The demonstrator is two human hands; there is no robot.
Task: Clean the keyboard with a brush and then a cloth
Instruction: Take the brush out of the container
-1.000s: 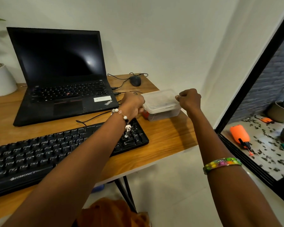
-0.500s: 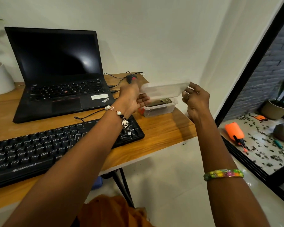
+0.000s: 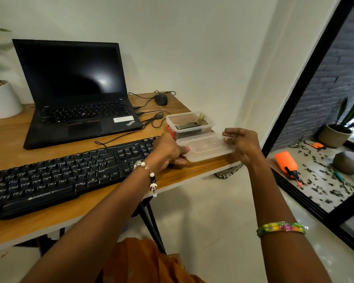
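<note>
Both hands hold a clear lid [image 3: 204,147] low over the right corner of the surface [image 3: 180,174]. Left hand [image 3: 168,152] pinches the lid's left end, fingers curled round its edge. Right hand [image 3: 242,142] grips the right end, fingers bent over the rim (whether the lid touches the wood, cannot tell). Keyboard [image 3: 55,178] lies along the near edge of the surface, black, its right end just under the left hand. Just behind the lid sits an open clear box [image 3: 189,124], uncovered, with a dark flat item and something pale and fibrous inside (too small to name; brush and cloth not identifiable). Cables [image 3: 151,118] run between box and laptop [image 3: 76,94], which stands open behind the keyboard, screen dark. Mouse [image 3: 161,99] sits far back near the wall. White pot [image 3: 0,99] at far left.
</note>
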